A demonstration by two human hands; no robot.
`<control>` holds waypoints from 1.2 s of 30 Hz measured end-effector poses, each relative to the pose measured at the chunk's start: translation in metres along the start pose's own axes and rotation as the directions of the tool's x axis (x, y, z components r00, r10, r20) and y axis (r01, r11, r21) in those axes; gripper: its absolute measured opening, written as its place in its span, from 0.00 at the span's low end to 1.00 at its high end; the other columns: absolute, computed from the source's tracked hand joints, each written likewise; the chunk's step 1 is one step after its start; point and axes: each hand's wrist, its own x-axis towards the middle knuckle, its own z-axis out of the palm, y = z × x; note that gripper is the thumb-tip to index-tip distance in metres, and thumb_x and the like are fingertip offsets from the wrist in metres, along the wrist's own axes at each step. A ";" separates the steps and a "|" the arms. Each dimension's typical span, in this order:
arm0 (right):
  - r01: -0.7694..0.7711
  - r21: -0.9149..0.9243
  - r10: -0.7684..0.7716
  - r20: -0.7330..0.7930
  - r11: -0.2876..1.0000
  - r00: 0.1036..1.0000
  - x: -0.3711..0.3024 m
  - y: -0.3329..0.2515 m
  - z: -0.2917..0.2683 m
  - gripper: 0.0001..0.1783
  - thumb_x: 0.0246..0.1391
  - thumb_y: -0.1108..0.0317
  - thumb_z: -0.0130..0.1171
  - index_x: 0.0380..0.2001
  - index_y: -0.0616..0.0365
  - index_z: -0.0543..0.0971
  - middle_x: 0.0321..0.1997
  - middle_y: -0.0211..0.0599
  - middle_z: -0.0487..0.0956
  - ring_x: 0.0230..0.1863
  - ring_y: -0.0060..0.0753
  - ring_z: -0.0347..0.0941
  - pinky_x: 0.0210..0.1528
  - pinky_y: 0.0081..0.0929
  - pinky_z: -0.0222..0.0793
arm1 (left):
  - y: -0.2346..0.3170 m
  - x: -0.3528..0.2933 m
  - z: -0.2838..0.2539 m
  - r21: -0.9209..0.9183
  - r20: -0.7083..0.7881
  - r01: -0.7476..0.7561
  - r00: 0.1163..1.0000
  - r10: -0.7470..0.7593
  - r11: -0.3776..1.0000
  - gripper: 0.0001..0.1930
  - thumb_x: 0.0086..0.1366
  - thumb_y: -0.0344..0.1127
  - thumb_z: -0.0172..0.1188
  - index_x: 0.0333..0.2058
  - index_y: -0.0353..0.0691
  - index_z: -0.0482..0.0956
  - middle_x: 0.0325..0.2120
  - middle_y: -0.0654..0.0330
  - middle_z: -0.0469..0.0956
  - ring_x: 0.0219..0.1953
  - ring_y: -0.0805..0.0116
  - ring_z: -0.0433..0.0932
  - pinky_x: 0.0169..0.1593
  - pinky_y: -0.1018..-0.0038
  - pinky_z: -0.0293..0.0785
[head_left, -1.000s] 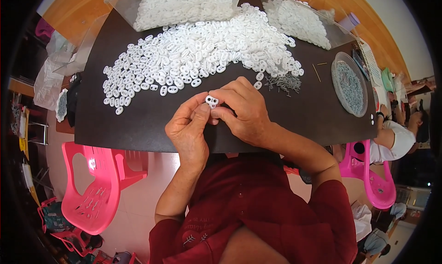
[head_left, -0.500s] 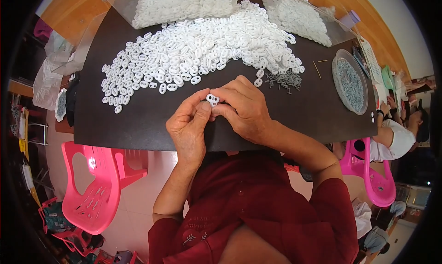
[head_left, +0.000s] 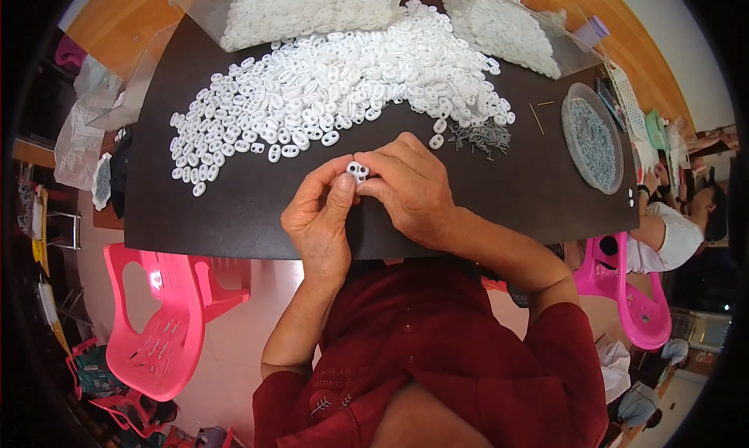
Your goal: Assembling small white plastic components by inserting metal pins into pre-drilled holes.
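Note:
Just above the table's near edge, my left hand (head_left: 320, 218) pinches small white two-hole plastic pieces (head_left: 358, 169) between thumb and fingers. My right hand (head_left: 413, 184) is closed on the same pieces from the other side, its thumb and index finger touching them. They look like two overlapping oval pieces; the fingertips partly cover them. Beyond my hands spreads a big heap of similar white oval pieces (head_left: 312, 97). Several grey screws (head_left: 482, 138) lie loose at the heap's right end.
Clear bins of white pieces, one at the back left (head_left: 308, 15) and one at the back right (head_left: 507, 34), border the heap. A round dish (head_left: 567, 147) of screws stands right, near thin brass-coloured rods (head_left: 537, 119). Pink chairs (head_left: 168, 346) flank me; another person (head_left: 671, 233) is at right.
The white pieces have turned slightly between my fingertips, and my right fingers have shifted a little. Both hands keep their grip in nearly the same place.

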 end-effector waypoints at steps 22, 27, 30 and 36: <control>-0.027 0.075 0.031 -0.052 0.997 0.998 0.000 -0.016 -0.002 0.17 0.45 0.76 0.60 0.42 0.66 0.75 0.30 0.39 0.75 0.29 0.39 0.68 0.31 0.31 0.65 | 0.007 -0.007 0.011 -0.150 -0.026 -0.086 0.996 0.083 0.985 0.10 0.66 0.28 0.55 0.43 0.29 0.76 0.30 0.61 0.76 0.27 0.79 0.69 0.32 0.83 0.68; -0.016 0.073 0.021 -0.071 0.997 0.997 0.000 -0.019 -0.001 0.16 0.45 0.76 0.60 0.40 0.64 0.75 0.30 0.37 0.75 0.28 0.36 0.67 0.30 0.29 0.64 | 0.003 -0.009 0.009 -0.059 -0.036 -0.142 0.989 0.140 0.988 0.10 0.66 0.27 0.55 0.44 0.30 0.78 0.31 0.64 0.74 0.28 0.80 0.68 0.32 0.83 0.67; -0.041 0.096 0.046 -0.059 0.995 0.997 -0.002 -0.020 0.001 0.16 0.41 0.77 0.60 0.38 0.67 0.74 0.31 0.40 0.73 0.29 0.40 0.66 0.29 0.32 0.64 | 0.004 -0.010 0.009 -0.077 -0.033 -0.141 0.990 0.138 0.987 0.10 0.66 0.27 0.54 0.44 0.31 0.78 0.31 0.65 0.73 0.29 0.80 0.68 0.33 0.83 0.67; -0.060 0.122 0.071 -0.085 0.991 0.994 -0.004 -0.023 0.007 0.17 0.41 0.77 0.60 0.38 0.67 0.73 0.31 0.41 0.73 0.29 0.41 0.66 0.29 0.33 0.64 | 0.006 -0.013 0.010 -0.091 -0.067 -0.153 0.987 0.147 0.984 0.10 0.67 0.27 0.54 0.44 0.30 0.78 0.32 0.65 0.73 0.30 0.80 0.68 0.33 0.83 0.67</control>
